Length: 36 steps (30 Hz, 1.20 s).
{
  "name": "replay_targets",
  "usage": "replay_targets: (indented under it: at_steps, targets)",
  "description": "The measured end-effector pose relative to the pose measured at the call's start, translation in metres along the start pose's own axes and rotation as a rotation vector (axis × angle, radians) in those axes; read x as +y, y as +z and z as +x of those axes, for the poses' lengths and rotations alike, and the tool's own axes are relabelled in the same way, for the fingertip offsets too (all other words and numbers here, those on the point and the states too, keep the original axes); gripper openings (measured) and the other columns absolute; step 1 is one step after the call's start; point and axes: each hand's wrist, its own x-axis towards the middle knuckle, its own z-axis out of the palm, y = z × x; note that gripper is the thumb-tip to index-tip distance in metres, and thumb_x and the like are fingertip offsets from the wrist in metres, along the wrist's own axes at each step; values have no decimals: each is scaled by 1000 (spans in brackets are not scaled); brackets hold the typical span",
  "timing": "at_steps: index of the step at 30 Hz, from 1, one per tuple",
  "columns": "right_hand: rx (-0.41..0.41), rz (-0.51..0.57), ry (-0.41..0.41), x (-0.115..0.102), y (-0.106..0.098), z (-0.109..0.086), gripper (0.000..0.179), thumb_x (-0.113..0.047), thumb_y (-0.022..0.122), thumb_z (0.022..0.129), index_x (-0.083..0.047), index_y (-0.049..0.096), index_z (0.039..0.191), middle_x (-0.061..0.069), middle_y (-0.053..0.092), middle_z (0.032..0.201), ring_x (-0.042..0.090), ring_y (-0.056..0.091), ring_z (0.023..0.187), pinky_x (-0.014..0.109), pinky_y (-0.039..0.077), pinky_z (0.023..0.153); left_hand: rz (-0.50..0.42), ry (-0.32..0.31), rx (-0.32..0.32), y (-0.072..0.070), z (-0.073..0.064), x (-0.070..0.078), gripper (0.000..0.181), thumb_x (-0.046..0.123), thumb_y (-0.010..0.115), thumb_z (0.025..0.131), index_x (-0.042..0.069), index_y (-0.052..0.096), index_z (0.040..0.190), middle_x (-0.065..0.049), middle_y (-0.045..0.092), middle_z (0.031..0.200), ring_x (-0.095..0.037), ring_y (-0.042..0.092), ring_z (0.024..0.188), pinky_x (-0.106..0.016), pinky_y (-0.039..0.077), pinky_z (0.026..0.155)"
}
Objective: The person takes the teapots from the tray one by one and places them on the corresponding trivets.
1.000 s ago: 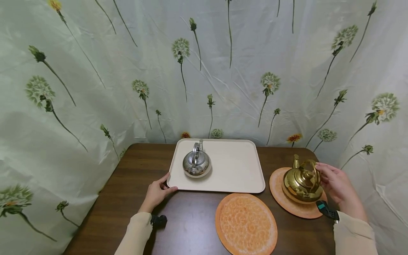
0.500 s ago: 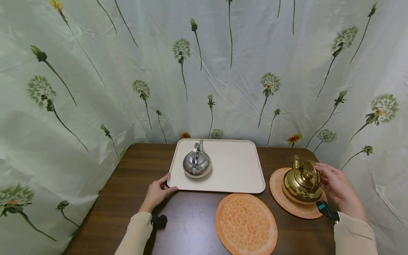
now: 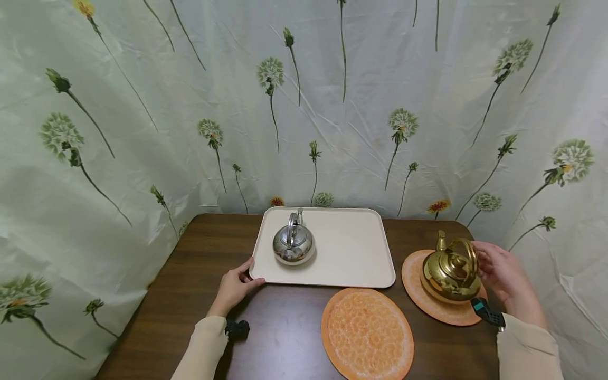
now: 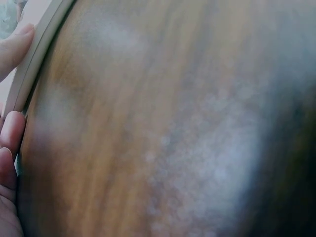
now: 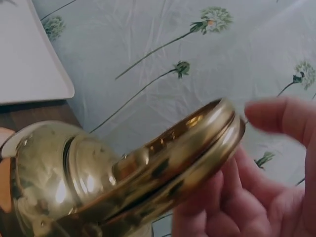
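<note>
My left hand (image 3: 233, 287) grips the near left corner of a cream tray (image 3: 351, 248), its thumb on the rim in the left wrist view and fingertips at the side. A silver teapot (image 3: 293, 248) stands upright on the tray's left part. At the right, a gold teapot (image 3: 446, 274) sits upright on an orange round placemat (image 3: 412, 277). My right hand (image 3: 505, 274) is right beside its raised handle (image 5: 173, 165). In the right wrist view one digit is apart from the handle; the other fingers are loosely bent behind it, and whether they touch it is unclear.
Another orange round placemat (image 3: 368, 332) lies in front of the tray. All this stands on a dark brown wooden table (image 3: 190, 264). A pale curtain (image 3: 351, 105) with a dandelion print hangs behind the table and at its sides.
My right hand's fingers have come off the gold teapot's handle and sit slightly to its right. The left hand, the tray and both teapots have stayed where they were.
</note>
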Motion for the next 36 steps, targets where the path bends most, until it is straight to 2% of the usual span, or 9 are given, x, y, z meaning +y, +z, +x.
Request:
replay_targets:
  at_steps: [4,11,14,22,27,36]
  targets:
    - [107,85,2,-7,2,-3,35,-23,57,112,-25,77,83,-10,70,74,5,61,65,19,52,60,4,-9,0,0,0,0,85,32,91,88,13,51,160,-4,62,78,-14,53,72,-24,41,61]
    - [260,282,-137,-19,10,-9,28,-14,64,109,-14,73,82,-2,66,71,9,57,63,23,47,56,5,-16,-5,0,-1,1,85,32,91,88,14,50,161,-4,62,78,-14,53,72,-24,42,61]
    - [285,297,-169,-23,15,-10,24,-14,66,107,-13,73,84,-1,66,71,10,57,65,23,47,56,0,-13,-8,0,-2,0,85,32,91,88,14,50,161,-3,62,77,-14,53,71,-24,41,60]
    - [254,271,-213,-35,30,-8,15,-15,68,106,-14,70,92,-3,68,74,9,61,67,21,50,59,-6,-9,-11,0,-3,0,86,32,91,88,12,50,161,-3,60,76,-14,52,70,-24,40,59]
    - [254,254,-262,-41,41,-5,16,-12,68,106,-15,71,91,-3,71,72,7,65,65,19,53,57,-6,-6,-3,0,-2,0,86,32,92,87,12,51,160,-3,61,76,-14,53,70,-24,40,60]
    - [200,194,-309,-49,63,2,13,-14,67,107,-17,77,98,-3,77,77,6,72,68,18,56,60,-9,-15,-9,-1,0,0,85,30,92,87,15,50,160,-3,61,76,-15,53,71,-24,41,60]
